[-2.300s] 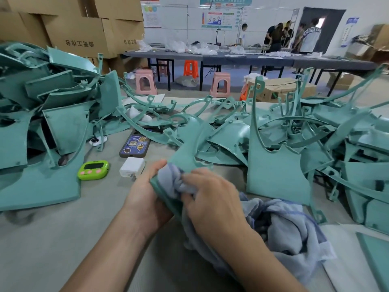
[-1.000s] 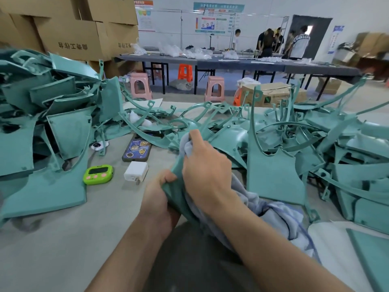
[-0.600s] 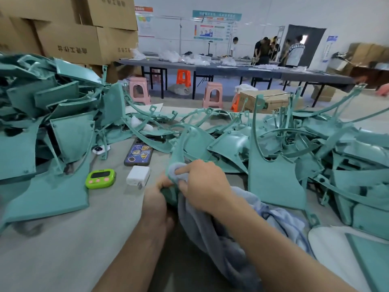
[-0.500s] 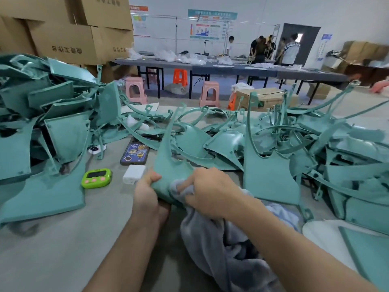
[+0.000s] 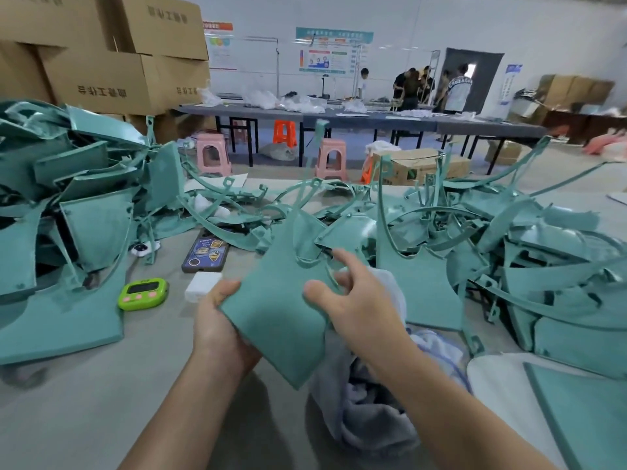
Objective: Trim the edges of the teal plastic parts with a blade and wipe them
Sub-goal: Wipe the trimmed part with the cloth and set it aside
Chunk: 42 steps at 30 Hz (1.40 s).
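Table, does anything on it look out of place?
Yes: a phone, a green timer and a white block lie beside the left heap of teal parts, loose gadgets amid the work stock.

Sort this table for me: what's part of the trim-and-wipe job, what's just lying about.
Job: held teal part, gripped by the left hand; grey cloth; heaps of teal parts.
Lying about: phone; green timer; white block.

Flat teal plastic part (image 5: 281,310), tilted in mid-air; crumpled grey cloth (image 5: 366,412) beside its right edge.
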Available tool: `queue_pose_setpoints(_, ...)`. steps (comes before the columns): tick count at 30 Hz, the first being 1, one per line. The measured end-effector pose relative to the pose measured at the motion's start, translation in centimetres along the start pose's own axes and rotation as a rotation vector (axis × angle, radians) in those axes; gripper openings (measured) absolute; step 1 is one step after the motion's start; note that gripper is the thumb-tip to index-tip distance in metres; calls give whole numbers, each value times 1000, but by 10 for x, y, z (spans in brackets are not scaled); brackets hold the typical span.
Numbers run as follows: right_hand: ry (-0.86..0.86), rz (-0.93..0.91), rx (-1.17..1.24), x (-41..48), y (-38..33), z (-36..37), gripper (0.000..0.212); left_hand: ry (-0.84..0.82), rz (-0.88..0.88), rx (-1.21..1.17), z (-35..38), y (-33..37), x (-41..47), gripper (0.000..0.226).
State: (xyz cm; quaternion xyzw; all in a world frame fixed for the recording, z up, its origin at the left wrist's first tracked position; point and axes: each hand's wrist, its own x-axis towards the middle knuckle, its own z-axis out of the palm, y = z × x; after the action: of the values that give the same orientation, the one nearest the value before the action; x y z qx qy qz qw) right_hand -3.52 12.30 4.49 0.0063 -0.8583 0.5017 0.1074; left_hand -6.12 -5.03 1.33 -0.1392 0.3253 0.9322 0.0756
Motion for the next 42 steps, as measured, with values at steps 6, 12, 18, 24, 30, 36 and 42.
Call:
queue_pose_setpoints(6, -1, 342, 620, 6, 16, 31, 19, -63, 73, 115, 0, -4, 6, 64)
queue_pose_setpoints(12, -19, 429, 779, 12, 22, 28, 14, -81, 373, 509, 6, -20, 10, 25)
queue_pose_setpoints(18, -135, 247, 364, 6, 1, 8, 34, 209, 440, 522, 12, -15, -5, 37)
queue_pose_setpoints(24, -118, 328, 637, -18, -12, -27, 20, -210, 108, 276, 33, -9, -48, 44)
queue_pose_setpoints(30, 54, 388, 771, -61, -2, -65, 8, -192, 298, 556, 68, -49, -91, 27)
queue_pose_setpoints(36, 295, 351, 814, -135, 22, -122, 9, -265, 76, 449, 106, -114, -138, 40)
queue_pose_setpoints(42, 593, 392, 787, -250, 69, -188, 4, -452, -121, 557, 119, -214, -199, 35)
